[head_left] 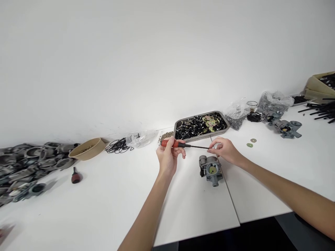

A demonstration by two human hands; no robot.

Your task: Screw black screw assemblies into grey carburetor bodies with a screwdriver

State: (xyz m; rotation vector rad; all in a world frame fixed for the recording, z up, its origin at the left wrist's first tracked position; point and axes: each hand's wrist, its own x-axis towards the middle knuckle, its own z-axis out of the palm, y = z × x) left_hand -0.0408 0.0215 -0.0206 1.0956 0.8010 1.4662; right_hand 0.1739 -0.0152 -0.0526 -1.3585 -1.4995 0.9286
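Note:
My left hand [169,157] is wrapped round the red handle of a screwdriver [173,143], its dark shaft pointing right. At the shaft's tip, the thumb and fingers of my right hand [223,150] are pinched together; whatever small thing they may hold there is too small to make out. Just below both hands, a grey metal carburetor [211,170] stands on the white table, untouched, with a greenish-gold disc [213,169] showing in its round bore. Two small loose discs, one green [249,145] and one brownish [253,140], lie to the right of my right hand.
A metal tray [201,136] of small black and gold parts sits behind my hands, beside a pile of tiny screws [166,136]. Leftward are black rings [119,145], a beige bowl [87,149], another screwdriver [75,176] and heaped carburetor bodies [34,164]. More carburetors [286,128] stand right.

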